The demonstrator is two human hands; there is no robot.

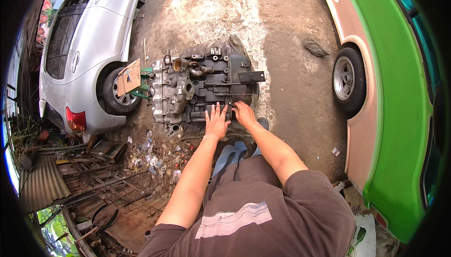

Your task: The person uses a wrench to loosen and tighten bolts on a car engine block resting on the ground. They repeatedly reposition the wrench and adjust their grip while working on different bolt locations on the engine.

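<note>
An engine (171, 95) with an aluminium head on the left and a black body on the right lies on a crumpled dark cover (230, 46) on the ground. My left hand (216, 123) rests with fingers spread on the black lower part of the engine. Just right of it, my right hand (243, 115) has its fingers bent at a narrow black edge; what they grip is hidden. A flat black bracket (251, 76) sticks out at the engine's right side.
A silver car (96, 31) stands at left, a green-and-pink vehicle (385, 130) at right. A piece of cardboard (127, 78) sits on a green stand by the engine. Scrap, litter and corrugated metal (40, 186) fill the lower left. A dark lump (314, 46) lies on the concrete.
</note>
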